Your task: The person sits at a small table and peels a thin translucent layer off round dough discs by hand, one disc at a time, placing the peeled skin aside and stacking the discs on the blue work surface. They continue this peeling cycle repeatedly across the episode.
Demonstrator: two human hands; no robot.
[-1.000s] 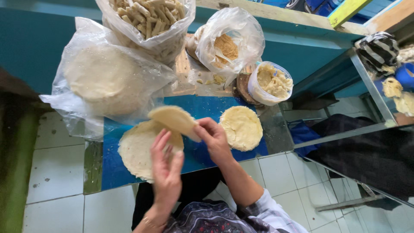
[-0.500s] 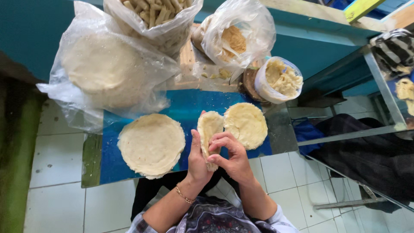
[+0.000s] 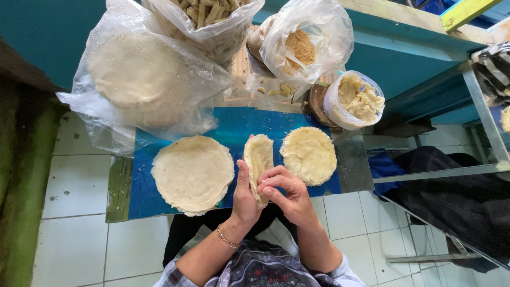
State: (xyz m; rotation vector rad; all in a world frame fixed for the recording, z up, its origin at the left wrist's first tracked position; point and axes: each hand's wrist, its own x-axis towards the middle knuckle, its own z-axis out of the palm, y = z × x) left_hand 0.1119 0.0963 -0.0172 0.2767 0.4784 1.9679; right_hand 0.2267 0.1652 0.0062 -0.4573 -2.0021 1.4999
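Holding a folded dough round (image 3: pixel 258 162) up on edge between both hands, just above the near edge of the blue board (image 3: pixel 234 125). Pale cream, floury and a bit bumpy, bent over into a long half-moon with the curved side pointing away. Left hand (image 3: pixel 245 194) cupped flat along its left face, thumb up, gold bracelet (image 3: pixel 227 238) on the wrist. Right hand (image 3: pixel 287 194) pressed in from the other side, fingertips (image 3: pixel 264 183) bunched and pinching the lower edge shut. So both hands closed tight on the same piece, touching each other at the bottom.

Just left of the left hand, lying flat on the board: a wide open dough disc (image 3: pixel 193 172), same pale colour, ragged rim. Just beyond the right hand: a smaller round (image 3: pixel 308 154) with a rumpled top. Further out past that one, a plastic tub of crumbly yellowish filling (image 3: pixel 357 99). Well beyond both hands, three clear bags: a stack of flat rounds (image 3: pixel 135 77), a bag of stick-shaped pieces (image 3: pixel 204 18), and a bag of brown crumbs (image 3: pixel 303 45). White floor tiles (image 3: pixel 74 186) off to the left.
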